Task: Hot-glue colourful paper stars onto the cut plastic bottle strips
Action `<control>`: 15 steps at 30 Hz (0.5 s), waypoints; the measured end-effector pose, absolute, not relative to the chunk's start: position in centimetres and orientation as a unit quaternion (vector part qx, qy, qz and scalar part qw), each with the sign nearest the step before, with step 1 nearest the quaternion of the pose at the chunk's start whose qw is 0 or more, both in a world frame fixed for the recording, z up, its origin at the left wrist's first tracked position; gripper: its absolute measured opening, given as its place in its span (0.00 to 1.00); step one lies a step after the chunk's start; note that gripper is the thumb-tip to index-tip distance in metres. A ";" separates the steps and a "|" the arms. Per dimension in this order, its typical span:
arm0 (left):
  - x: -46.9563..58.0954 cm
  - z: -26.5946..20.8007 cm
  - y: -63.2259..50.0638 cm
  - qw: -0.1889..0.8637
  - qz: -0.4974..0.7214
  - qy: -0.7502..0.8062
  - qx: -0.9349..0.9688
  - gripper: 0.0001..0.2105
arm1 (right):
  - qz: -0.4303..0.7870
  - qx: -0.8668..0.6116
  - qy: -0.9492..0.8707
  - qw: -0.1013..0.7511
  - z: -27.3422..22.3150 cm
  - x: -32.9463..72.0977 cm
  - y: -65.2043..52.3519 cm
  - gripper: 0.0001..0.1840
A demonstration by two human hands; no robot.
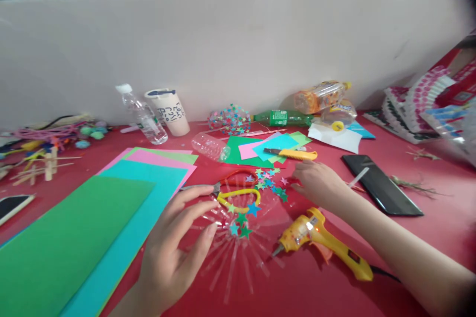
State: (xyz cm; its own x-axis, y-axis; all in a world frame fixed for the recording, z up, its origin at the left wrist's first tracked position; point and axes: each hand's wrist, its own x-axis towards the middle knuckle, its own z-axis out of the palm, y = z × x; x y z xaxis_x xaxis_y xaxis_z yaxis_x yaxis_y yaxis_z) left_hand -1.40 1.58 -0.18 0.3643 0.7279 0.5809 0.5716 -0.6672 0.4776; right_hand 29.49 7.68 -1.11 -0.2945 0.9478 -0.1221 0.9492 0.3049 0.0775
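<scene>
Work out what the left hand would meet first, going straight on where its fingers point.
Probably the scissors: the left hand has its index and middle fingertips right by them, though depth leaves any contact already made unclear.

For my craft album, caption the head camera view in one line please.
Left hand by the scissors, right hand beside scattered colourful stars, a yellow glue gun lying on the red table.

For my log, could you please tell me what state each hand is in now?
Left hand: open, by the scissors.
Right hand: near the stars; grip cannot be told.
</scene>
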 end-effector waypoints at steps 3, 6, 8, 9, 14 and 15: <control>-1.4 -0.1 1.6 0.105 0.406 0.394 0.818 0.14 | -0.013 0.595 0.801 0.060 -1.3 29.3 7.6 0.14; -1.3 0.0 1.7 0.109 0.409 0.401 0.812 0.14 | -0.034 0.612 0.790 0.020 -1.0 29.5 7.7 0.13; -1.2 0.1 1.6 0.118 0.425 0.406 0.801 0.14 | -0.051 0.630 0.775 -0.032 -0.2 29.5 7.6 0.09; -1.1 0.2 1.5 0.124 0.433 0.410 0.793 0.14 | -0.065 0.635 0.767 -0.064 0.4 29.4 7.3 0.08; -0.1 1.3 0.4 0.171 0.444 0.428 0.768 0.11 | -0.215 0.563 0.773 -0.196 4.1 26.8 4.0 0.12; 0.2 1.6 0.2 0.182 0.434 0.426 0.773 0.10 | -0.242 0.545 0.775 -0.209 4.7 26.2 3.2 0.11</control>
